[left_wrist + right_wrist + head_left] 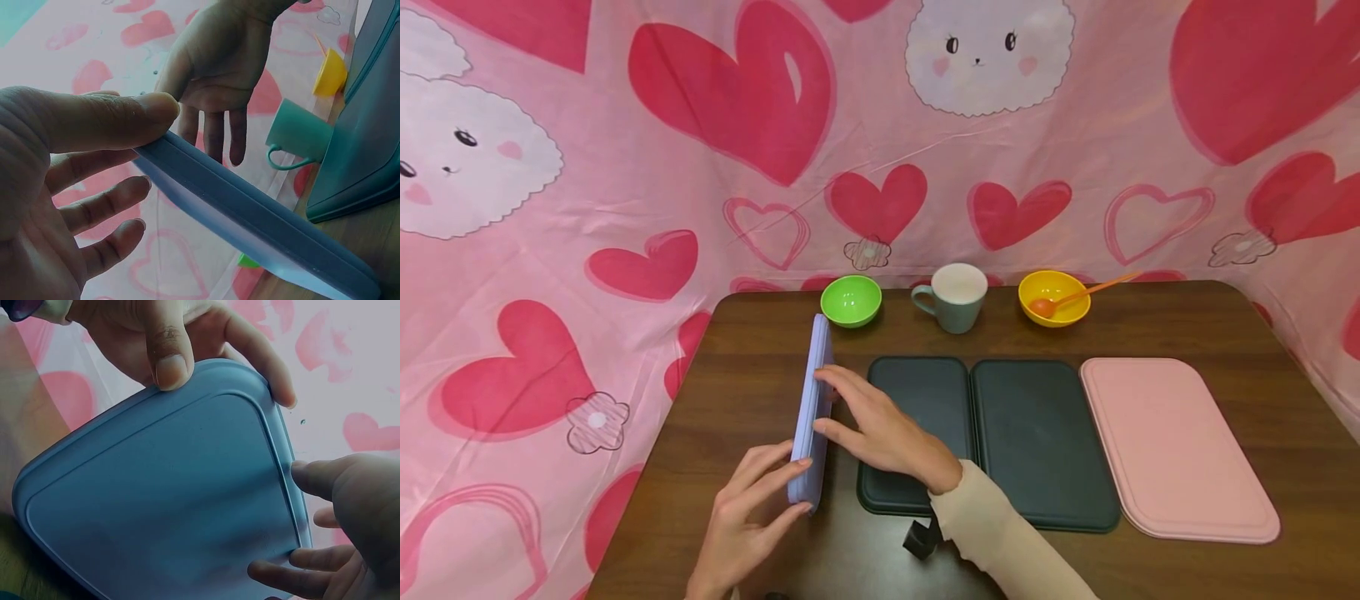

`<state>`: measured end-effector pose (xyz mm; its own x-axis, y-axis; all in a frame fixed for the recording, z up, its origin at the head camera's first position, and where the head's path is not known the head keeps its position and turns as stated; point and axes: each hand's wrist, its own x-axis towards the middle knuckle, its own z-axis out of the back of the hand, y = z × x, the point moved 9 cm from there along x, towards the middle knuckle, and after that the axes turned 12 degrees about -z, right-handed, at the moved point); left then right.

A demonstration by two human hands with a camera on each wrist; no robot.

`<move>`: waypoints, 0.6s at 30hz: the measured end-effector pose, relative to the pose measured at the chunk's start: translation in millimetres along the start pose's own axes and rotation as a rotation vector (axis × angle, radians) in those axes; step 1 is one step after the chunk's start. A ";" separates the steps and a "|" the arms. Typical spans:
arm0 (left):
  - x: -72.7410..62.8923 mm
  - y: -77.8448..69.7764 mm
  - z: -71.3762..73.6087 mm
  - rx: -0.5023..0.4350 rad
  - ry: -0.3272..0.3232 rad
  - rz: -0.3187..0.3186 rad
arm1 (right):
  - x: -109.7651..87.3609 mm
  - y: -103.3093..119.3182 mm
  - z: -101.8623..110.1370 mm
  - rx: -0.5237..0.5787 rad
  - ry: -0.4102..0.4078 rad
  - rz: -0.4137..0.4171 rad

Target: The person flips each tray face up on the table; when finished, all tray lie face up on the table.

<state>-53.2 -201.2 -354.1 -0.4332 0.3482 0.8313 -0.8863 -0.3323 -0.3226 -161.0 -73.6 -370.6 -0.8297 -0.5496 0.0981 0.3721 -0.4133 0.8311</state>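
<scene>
A lavender cutting board (808, 417) stands on its edge, tilted a little, left of the middle of the table. My left hand (741, 512) grips its near corner, with the thumb on one face and the fingers on the other, as the right wrist view shows. Alongside the board's right face is my right hand (887, 433), fingers extended and touching near its upper edge. A shallow groove runs round the face of the board (156, 487) in the right wrist view. In the left wrist view the edge of the board (250, 212) shows a lengthwise seam.
Two dark green boards (1037, 442) and a pink board (1180, 450) lie flat to the right. Behind stand a green bowl (852, 302), a mug (957, 300) and a yellow bowl (1055, 287) holding an orange spoon (1093, 287). A small black object (919, 540) is below my right wrist.
</scene>
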 end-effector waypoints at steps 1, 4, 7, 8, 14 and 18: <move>0.6 -0.5 -0.9 0.000 0.003 -0.005 | -0.9 0.0 0.6 0.001 -0.001 0.000; 2.5 -1.9 -2.9 0.004 0.011 -0.018 | -2.9 0.4 2.1 -0.004 -0.010 0.002; 4.5 -3.0 -4.5 0.001 0.019 -0.032 | -4.7 1.1 3.6 -0.018 -0.027 0.007; 5.3 -3.5 -5.1 0.001 0.023 -0.038 | -5.1 1.2 4.3 -0.027 -0.035 0.010; 9.6 -5.5 -9.6 -0.001 0.037 -0.070 | -8.3 2.2 8.1 -0.055 -0.072 0.027; 9.9 -5.7 -12.7 -0.006 0.042 -0.078 | -10.6 1.9 9.7 -0.058 -0.071 0.021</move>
<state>-54.6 -184.7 -349.8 -0.3692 0.4097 0.8342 -0.9185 -0.2974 -0.2605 -155.5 -61.6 -364.7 -0.8479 -0.5067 0.1558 0.4118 -0.4445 0.7955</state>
